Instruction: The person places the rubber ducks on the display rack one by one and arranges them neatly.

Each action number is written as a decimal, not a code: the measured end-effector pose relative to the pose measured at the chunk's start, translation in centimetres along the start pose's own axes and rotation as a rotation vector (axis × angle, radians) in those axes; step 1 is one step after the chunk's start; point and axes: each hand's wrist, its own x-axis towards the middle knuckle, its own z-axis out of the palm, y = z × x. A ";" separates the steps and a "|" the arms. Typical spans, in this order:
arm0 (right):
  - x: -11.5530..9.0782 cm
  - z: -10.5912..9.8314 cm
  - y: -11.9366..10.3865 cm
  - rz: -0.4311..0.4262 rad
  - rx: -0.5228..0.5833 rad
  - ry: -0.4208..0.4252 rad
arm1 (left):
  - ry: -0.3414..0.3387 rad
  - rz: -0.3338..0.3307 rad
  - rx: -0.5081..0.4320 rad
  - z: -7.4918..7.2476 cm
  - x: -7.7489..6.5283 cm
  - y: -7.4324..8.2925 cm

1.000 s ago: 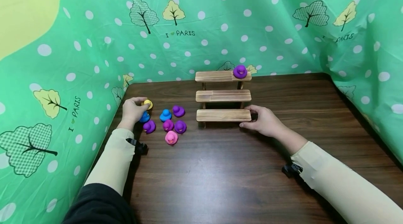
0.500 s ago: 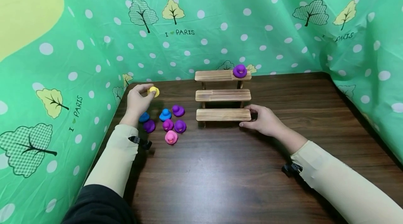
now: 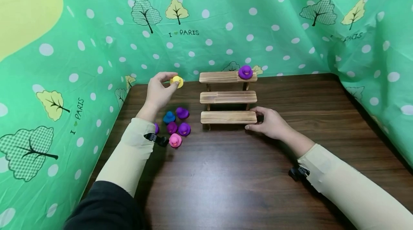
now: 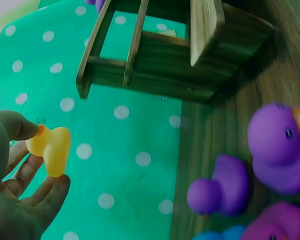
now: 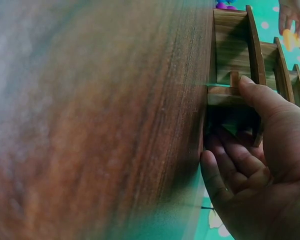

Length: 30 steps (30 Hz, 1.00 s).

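My left hand (image 3: 159, 92) pinches a yellow rubber duck (image 3: 177, 81) between thumb and fingers, above the table's back edge and left of a three-tier wooden display shelf (image 3: 228, 117). Seen from the left wrist, that duck (image 4: 60, 150) is held at the fingertips against the green cloth. My right hand (image 3: 272, 124) holds the right end of the lowest tier. In the right wrist view the thumb lies on the front of the step, with the fingers curled in behind its end. A purple rubber duck (image 3: 245, 72) sits at the right end of the top tier.
Left of the shelf stands a group of rubber ducks: a blue duck (image 3: 169, 117), a pink duck (image 3: 175, 140), a magenta duck (image 3: 172, 127) and several purple ones, one partly behind the left sleeve. Green dotted cloth (image 3: 206, 43) hangs around the dark wooden table (image 3: 226, 179).
My left hand has lifted the yellow duck from the group's far left and carried it back and right toward the shelf. The right hand and shelf stay put.
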 end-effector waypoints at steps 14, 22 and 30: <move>0.0 0.0 0.1 0.004 0.006 -0.002 | -0.061 0.002 -0.101 4.0 1.6 2.8; 0.0 0.0 0.1 0.001 0.001 -0.004 | -0.094 0.019 -0.123 5.9 2.4 3.9; 0.0 0.0 0.2 0.004 0.001 -0.005 | -0.106 -0.001 -0.149 7.8 3.1 4.6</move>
